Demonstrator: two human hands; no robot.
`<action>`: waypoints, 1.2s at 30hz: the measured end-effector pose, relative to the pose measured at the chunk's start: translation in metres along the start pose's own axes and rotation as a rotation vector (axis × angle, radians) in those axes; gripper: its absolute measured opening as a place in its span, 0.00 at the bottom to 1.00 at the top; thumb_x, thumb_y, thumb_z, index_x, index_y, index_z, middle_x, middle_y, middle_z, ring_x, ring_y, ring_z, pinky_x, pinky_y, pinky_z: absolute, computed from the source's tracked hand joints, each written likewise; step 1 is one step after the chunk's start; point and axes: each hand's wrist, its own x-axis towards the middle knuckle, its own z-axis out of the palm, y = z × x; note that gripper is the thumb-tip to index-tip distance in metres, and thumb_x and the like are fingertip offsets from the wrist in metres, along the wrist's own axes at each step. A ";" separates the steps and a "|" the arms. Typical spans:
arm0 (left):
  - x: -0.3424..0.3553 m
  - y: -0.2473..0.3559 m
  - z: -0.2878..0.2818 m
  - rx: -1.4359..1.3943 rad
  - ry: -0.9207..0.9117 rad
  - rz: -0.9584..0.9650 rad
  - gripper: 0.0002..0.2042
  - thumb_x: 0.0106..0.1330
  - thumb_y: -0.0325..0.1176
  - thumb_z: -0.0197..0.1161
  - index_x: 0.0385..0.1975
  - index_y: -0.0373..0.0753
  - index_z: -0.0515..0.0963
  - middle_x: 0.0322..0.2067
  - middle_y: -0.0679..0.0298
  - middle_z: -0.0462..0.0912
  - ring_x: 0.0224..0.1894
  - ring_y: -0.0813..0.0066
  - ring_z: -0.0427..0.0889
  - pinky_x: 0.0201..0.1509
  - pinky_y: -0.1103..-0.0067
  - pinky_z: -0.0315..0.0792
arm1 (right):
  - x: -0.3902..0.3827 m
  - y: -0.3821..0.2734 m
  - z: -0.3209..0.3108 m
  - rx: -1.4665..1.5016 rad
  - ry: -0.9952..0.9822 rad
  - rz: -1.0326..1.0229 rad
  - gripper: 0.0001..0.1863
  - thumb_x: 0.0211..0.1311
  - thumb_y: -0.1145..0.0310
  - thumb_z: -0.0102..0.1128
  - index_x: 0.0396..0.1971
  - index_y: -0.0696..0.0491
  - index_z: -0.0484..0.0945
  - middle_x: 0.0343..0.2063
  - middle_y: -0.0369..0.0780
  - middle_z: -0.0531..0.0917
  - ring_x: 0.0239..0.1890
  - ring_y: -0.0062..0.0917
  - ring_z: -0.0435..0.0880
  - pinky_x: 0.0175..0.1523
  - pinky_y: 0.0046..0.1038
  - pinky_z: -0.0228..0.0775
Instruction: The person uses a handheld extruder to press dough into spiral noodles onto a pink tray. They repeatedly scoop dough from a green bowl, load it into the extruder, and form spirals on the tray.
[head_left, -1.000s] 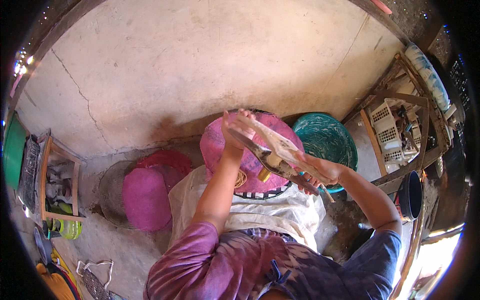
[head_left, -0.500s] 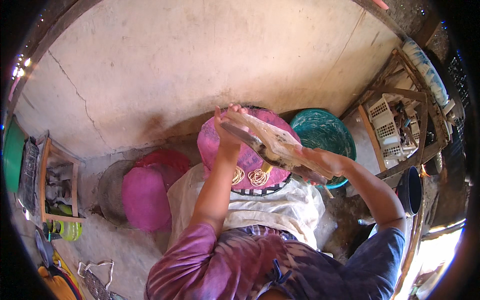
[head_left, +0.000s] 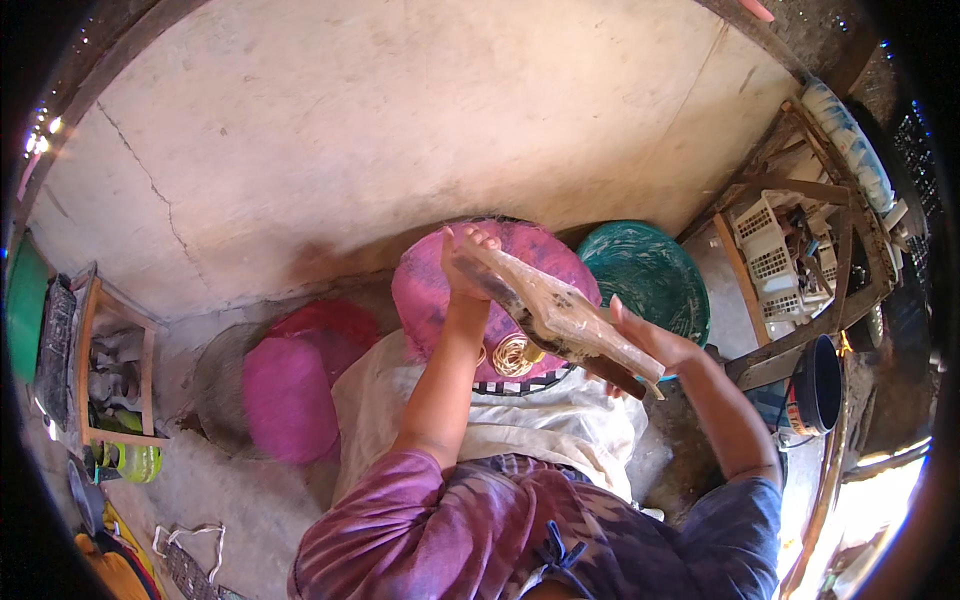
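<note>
A long two-part wooden piece (head_left: 555, 305), pale and worn on top with a darker board beneath, slants across in front of me. My left hand (head_left: 468, 262) is closed around its upper left end, fingers curled over the top. Around the lower right end is my right hand (head_left: 660, 340), one digit raised above the wood and fingertips showing below it. Underneath is a round tray covered with a pink cloth (head_left: 430, 270). Coils of thin pale-yellow strands (head_left: 513, 355) lie near the cloth's front edge, partly hidden by the wood and my left forearm.
A green basin (head_left: 690, 290) with whitish smears stands right of the tray. Pink cloths (head_left: 290, 400) lie over a round grey tray at left. A white sack (head_left: 490, 430) is under the pink-covered tray. A wooden rack with a white crate (head_left: 775, 255) and a dark bucket (head_left: 820, 385) are at right.
The wooden piece has tilted more steeply and come slightly lower. My left hand has moved right and down; my right hand's grip has shifted, with a digit now raised.
</note>
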 end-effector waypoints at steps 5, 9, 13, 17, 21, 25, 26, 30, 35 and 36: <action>-0.003 0.005 -0.010 -0.122 -0.011 0.065 0.18 0.71 0.51 0.51 0.35 0.41 0.75 0.31 0.64 0.79 0.39 0.63 0.76 0.45 0.69 0.73 | 0.059 0.058 0.003 0.670 -0.255 -0.180 0.48 0.59 0.25 0.36 0.62 0.54 0.64 0.37 0.54 0.80 0.23 0.38 0.82 0.30 0.36 0.81; -0.006 0.009 -0.017 -0.080 -0.021 0.121 0.18 0.71 0.51 0.52 0.35 0.41 0.75 0.31 0.64 0.78 0.39 0.63 0.77 0.37 0.73 0.75 | 0.092 0.097 -0.014 0.789 -0.377 -0.231 0.39 0.63 0.38 0.48 0.63 0.53 0.64 0.37 0.53 0.79 0.21 0.30 0.78 0.28 0.31 0.77; -0.002 0.023 -0.015 -0.065 -0.021 0.171 0.17 0.71 0.50 0.52 0.34 0.41 0.75 0.30 0.65 0.78 0.39 0.63 0.78 0.28 0.75 0.74 | 0.113 0.108 -0.029 0.494 -0.317 -0.132 0.34 0.67 0.42 0.45 0.62 0.52 0.65 0.39 0.52 0.79 0.28 0.27 0.81 0.30 0.29 0.76; 0.008 0.037 0.006 -0.009 -0.098 0.092 0.19 0.71 0.51 0.51 0.31 0.42 0.76 0.27 0.65 0.78 0.39 0.63 0.78 0.26 0.76 0.73 | 0.117 0.087 -0.023 -0.674 0.250 -0.477 0.28 0.70 0.46 0.44 0.59 0.52 0.69 0.37 0.44 0.79 0.26 0.32 0.81 0.29 0.33 0.76; 0.025 0.035 0.037 0.025 -0.078 0.010 0.23 0.69 0.57 0.51 0.30 0.41 0.77 0.27 0.64 0.79 0.38 0.62 0.78 0.27 0.75 0.73 | 0.074 0.039 -0.025 -0.150 -0.041 -0.264 0.35 0.69 0.39 0.41 0.57 0.57 0.70 0.44 0.51 0.80 0.39 0.32 0.84 0.37 0.35 0.79; 0.040 0.016 0.045 0.338 0.175 0.007 0.29 0.65 0.65 0.49 0.30 0.40 0.78 0.27 0.62 0.79 0.37 0.59 0.77 0.30 0.72 0.73 | 0.008 -0.002 -0.034 0.035 -0.053 -0.097 0.46 0.65 0.29 0.29 0.56 0.59 0.71 0.40 0.52 0.83 0.35 0.34 0.85 0.37 0.32 0.80; 0.042 0.005 0.039 0.429 0.263 0.038 0.30 0.64 0.66 0.49 0.30 0.40 0.78 0.27 0.61 0.79 0.37 0.59 0.76 0.30 0.70 0.74 | 0.000 -0.009 -0.034 -0.068 0.031 -0.034 0.47 0.64 0.27 0.26 0.51 0.59 0.73 0.33 0.48 0.83 0.27 0.30 0.83 0.32 0.29 0.79; 0.042 -0.032 -0.003 0.151 0.128 -0.079 0.32 0.63 0.68 0.48 0.32 0.38 0.77 0.29 0.60 0.79 0.40 0.55 0.76 0.40 0.64 0.74 | -0.012 -0.022 -0.030 -0.179 0.222 0.205 0.42 0.66 0.29 0.26 0.43 0.56 0.74 0.24 0.41 0.77 0.24 0.24 0.80 0.28 0.25 0.74; 0.039 -0.025 -0.027 0.259 0.169 0.024 0.25 0.64 0.61 0.53 0.33 0.41 0.76 0.31 0.63 0.78 0.40 0.61 0.75 0.41 0.66 0.73 | -0.009 -0.022 -0.022 -0.247 0.273 0.098 0.43 0.66 0.29 0.26 0.44 0.57 0.73 0.21 0.39 0.76 0.22 0.23 0.78 0.26 0.24 0.72; 0.039 -0.023 -0.027 0.273 0.217 0.080 0.24 0.64 0.61 0.54 0.33 0.41 0.76 0.31 0.63 0.78 0.39 0.61 0.75 0.40 0.66 0.73 | -0.012 -0.023 -0.022 -0.220 0.275 0.099 0.43 0.66 0.29 0.26 0.45 0.57 0.73 0.21 0.38 0.75 0.21 0.22 0.78 0.25 0.24 0.72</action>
